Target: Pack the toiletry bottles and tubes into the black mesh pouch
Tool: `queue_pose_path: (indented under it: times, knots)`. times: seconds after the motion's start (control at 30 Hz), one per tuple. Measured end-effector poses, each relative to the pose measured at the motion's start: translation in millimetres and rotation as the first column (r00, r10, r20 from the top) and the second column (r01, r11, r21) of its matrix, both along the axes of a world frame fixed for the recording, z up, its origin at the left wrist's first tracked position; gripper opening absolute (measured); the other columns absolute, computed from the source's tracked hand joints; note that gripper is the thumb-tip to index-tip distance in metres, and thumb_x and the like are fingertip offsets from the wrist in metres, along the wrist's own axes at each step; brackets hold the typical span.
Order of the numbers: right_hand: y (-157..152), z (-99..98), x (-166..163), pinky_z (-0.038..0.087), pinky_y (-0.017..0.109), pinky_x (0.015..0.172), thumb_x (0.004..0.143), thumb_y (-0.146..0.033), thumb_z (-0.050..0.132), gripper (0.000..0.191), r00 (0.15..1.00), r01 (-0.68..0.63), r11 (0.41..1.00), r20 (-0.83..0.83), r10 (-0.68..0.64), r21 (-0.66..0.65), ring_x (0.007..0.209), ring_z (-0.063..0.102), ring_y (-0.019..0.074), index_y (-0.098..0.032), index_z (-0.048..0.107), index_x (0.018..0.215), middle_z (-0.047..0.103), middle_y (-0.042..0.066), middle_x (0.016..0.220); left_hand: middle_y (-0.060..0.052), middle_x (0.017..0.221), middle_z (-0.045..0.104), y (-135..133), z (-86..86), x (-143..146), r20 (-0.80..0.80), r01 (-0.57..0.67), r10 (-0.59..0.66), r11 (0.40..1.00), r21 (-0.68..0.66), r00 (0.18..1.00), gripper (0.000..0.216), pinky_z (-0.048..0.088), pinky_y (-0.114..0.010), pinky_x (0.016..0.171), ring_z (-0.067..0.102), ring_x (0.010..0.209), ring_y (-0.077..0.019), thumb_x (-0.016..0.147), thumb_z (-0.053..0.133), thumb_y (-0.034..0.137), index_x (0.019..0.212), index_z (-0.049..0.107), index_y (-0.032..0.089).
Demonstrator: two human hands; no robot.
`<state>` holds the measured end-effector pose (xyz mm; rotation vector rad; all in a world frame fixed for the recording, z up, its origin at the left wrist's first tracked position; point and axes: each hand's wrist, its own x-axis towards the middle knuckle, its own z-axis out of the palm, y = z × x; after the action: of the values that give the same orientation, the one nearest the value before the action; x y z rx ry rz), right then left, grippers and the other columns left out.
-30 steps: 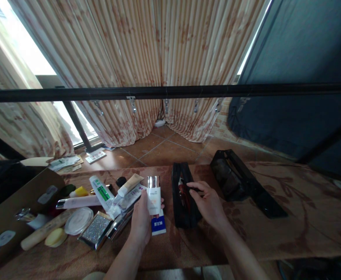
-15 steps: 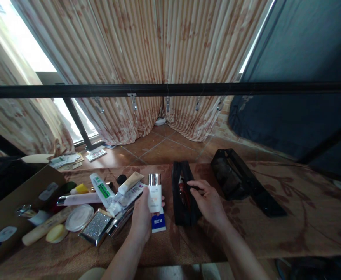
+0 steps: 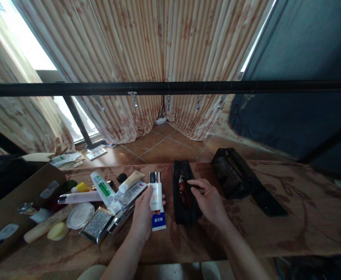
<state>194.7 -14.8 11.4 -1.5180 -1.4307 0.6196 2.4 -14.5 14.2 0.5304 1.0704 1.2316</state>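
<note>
Two hands: left hand (image 3: 143, 217) grips a slim, likely light, slick bottle (image 3: 155, 193) mid-body; right hand (image 3: 209, 202) pinches the rim of a soft pouch (image 3: 177, 202).

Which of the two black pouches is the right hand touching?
The left pouch, red item inside; right hand holds its rim. The other pouch lies untouched.

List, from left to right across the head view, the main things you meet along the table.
yellow round pad → round white lid → glittery case → left hand holding the white bottle → narrow black pouch → right hand → larger black pouch
</note>
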Motion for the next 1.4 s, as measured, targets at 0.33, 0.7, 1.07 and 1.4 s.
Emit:
queue_pose_path:
  times: [0.33, 0.7, 1.07, 1.4]
  knots:
    - [0.4, -2.0, 1.2, 0.046, 0.035, 0.086, 0.078, -0.021, 0.049, 0.027, 1.0, -0.005, 1.0, 0.022, 0.004, 0.012, 0.096, 0.059, 0.0196, -0.023, 0.068, 0.096, 0.064, 0.005, 0.101, -0.006, 0.073, 0.068, -0.2, 1.4, -0.1, -0.01, 0.01, -0.01, 1.0, 0.002, 1.0, 0.043, 0.044, -0.022, 0.042, 0.065, 0.059, -0.0182, 0.064, 0.074, 0.037, 0.097, 0.062, 0.011]
    - [0.3, -2.2, 0.5, 0.047, 0.035, 0.086, 0.078, -0.022, 0.049, 0.026, 1.0, -0.008, 1.0, 0.0, 0.008, 0.0, 0.097, 0.059, 0.019, -0.023, 0.069, 0.096, 0.064, 0.005, 0.103, -0.005, 0.081, 0.067, -0.7, -4.5, -2.8, -0.067, 0.048, -0.04, 0.993, 0.108, 0.997, 0.041, 0.051, -0.026, 0.057, 0.065, 0.08, -0.0224, 0.055, 0.076, 0.022, 0.094, 0.064, 0.014]
    - [-0.1, -2.1, -0.4, 0.047, 0.035, 0.085, 0.078, -0.022, 0.05, 0.026, 1.0, -0.002, 1.0, 0.002, 0.002, 0.013, 0.095, 0.059, 0.0193, -0.024, 0.069, 0.095, 0.064, 0.004, 0.102, -0.005, 0.082, 0.067, -0.9, -4.1, -1.8, -0.064, 0.057, -0.052, 0.995, 0.084, 0.997, 0.046, 0.05, -0.025, 0.057, 0.065, 0.076, -0.0208, 0.052, 0.077, 0.02, 0.096, 0.065, 0.014]
    - [0.1, -3.6, 0.7, 0.047, 0.034, 0.085, 0.078, -0.024, 0.049, 0.026, 1.0, -0.006, 1.0, 0.015, 0.005, 0.008, 0.096, 0.059, 0.0193, -0.024, 0.069, 0.096, 0.064, 0.004, 0.103, -0.005, 0.077, 0.065, -1.4, -5.1, -1.8, -0.068, 0.072, -0.066, 0.993, 0.093, 0.996, 0.037, 0.049, -0.024, 0.052, 0.064, 0.068, -0.0178, 0.056, 0.077, 0.025, 0.09, 0.066, 0.013]
